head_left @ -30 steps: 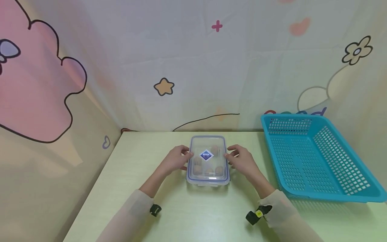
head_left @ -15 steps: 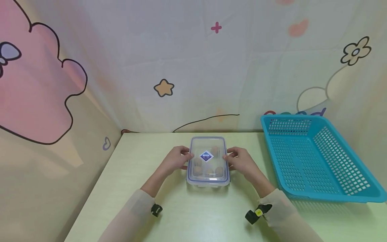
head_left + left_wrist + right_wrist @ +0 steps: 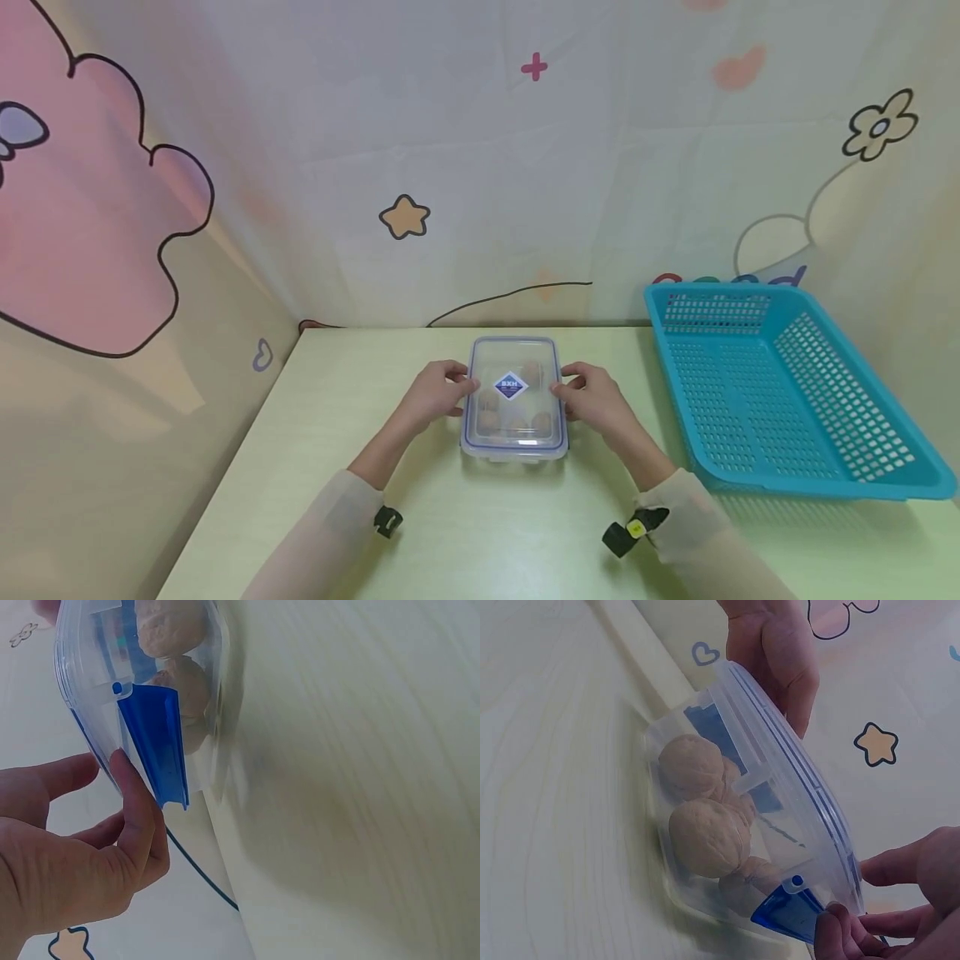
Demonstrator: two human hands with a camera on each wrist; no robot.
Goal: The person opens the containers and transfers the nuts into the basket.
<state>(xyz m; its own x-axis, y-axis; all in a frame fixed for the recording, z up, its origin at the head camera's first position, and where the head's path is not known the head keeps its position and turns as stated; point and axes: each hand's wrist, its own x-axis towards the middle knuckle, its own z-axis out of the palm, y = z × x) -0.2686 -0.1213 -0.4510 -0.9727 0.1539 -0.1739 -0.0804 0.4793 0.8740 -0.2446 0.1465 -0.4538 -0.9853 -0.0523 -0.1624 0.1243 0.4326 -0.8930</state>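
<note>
A clear plastic food storage box (image 3: pixel 480 454) sits on the table, its lid (image 3: pixel 512 354) edged in blue and marked with a diamond label. Several walnuts (image 3: pixel 709 836) lie inside. My left hand (image 3: pixel 432 393) grips the box's left side, thumb on the lid's rim; in the left wrist view its fingertips touch a blue clip (image 3: pixel 156 735) that slants out from the wall. On the opposite side, my right hand (image 3: pixel 597 397) has its thumb on the lid's edge and curled fingers at another blue clip (image 3: pixel 789 913), also angled outward. The lid lies on the box.
A large turquoise perforated basket (image 3: pixel 757 400) stands to the right of my right hand. Behind the pale table (image 3: pixel 337 367) hangs a printed cloth (image 3: pixel 480 167), with more of it along the left side.
My right thumb has moved slightly inward over the lid's edge, and the right fingers have drawn closer to the box's side. The left hand and the box hold nearly the same place.
</note>
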